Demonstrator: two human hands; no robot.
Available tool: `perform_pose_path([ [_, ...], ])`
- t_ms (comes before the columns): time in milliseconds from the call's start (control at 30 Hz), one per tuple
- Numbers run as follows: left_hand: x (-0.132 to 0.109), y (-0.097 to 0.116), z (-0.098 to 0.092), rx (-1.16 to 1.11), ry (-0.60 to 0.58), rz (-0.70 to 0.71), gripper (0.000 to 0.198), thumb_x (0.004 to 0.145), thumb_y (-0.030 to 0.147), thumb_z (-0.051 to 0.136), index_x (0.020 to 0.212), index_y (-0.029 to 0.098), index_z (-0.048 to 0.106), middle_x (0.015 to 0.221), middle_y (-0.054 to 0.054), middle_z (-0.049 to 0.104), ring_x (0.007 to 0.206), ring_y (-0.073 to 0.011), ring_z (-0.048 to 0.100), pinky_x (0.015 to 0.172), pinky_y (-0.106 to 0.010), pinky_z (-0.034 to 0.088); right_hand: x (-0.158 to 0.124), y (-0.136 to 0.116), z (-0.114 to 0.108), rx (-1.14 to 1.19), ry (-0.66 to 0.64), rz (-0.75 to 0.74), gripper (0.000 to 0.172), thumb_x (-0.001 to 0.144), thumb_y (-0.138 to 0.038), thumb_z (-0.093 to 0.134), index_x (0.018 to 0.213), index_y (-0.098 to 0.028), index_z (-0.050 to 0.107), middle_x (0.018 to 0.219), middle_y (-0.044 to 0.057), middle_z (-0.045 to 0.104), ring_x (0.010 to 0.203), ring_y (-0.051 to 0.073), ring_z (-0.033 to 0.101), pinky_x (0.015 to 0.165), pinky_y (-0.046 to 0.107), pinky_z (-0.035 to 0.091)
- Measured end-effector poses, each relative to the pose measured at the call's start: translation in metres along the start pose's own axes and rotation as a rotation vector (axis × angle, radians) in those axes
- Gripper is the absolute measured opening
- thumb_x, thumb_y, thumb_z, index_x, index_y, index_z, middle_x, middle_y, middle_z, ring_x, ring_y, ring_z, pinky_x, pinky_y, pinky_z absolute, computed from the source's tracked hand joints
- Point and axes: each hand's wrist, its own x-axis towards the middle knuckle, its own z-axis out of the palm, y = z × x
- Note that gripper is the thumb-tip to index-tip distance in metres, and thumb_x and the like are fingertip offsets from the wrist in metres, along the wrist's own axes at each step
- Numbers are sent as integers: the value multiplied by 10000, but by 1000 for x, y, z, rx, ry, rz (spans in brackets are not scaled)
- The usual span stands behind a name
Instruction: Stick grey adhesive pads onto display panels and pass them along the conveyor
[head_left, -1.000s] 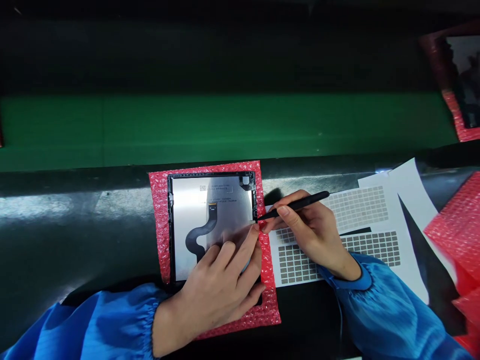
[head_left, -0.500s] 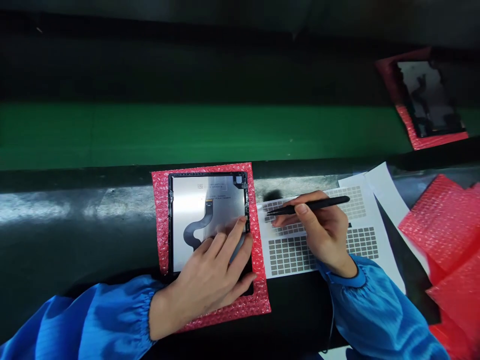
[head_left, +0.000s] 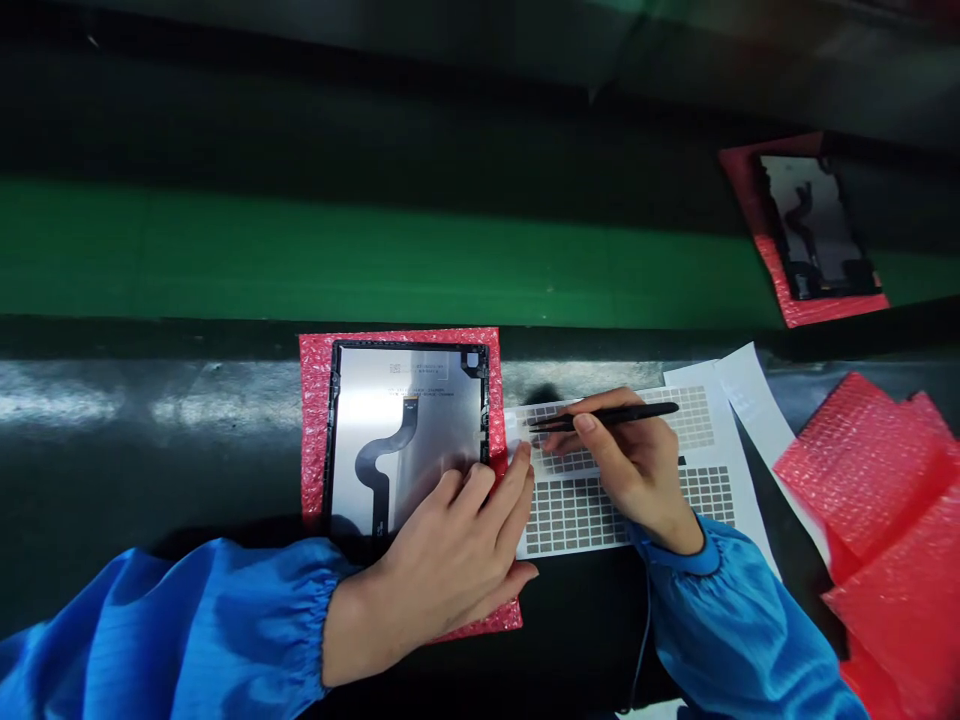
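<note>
Tweezers (right hand) point toward the sheet's left edge, apart from panel.

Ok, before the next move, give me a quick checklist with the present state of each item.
1. Tweezers held in the right hand: ok.
2. Their tips over the sheet of grey rectangles: ok.
3. Anything gripped at those tips: cannot tell, too small.
4. Panel lying on the red bubble wrap: ok.
5. Ribbon cable's lower end seated: cannot tell, not clearly visible.
6. Left hand clear of the sheet: not ok, fingertips overlap its edge in view; contact unclear.
</note>
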Motion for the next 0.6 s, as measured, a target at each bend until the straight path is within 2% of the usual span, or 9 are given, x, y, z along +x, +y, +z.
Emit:
perform_pose_path([
  [167,7,-5,2,6,-22,-43,790,994,648,448,1478,33,562,1596,-183,478,1034,-293,547,855,-422,497,17,0,2,31,-21,2,101,1012,-310,679,1043,-214,664,749,19,791,673,182,799,631,286,674],
  [333,4,-5,3,6,-5,-18,689,1003,594,470,1445,84,607,1579,-175,500,1044,-293,550,825,-410,483,12,6,4,90,10,57,84,1022,-296,665,1045,-215,668,788,28,800,726,178,809,648,274,683],
  [600,2,-6,5,-19,-23,-12,663,1024,543,442,1467,69,578,1616,-184,450,1049,-297,541,828,-422,497,9,5,4,80,42,68,91,1015,-296,678,1038,-208,669,771,26,797,690,173,805,635,267,687],
])
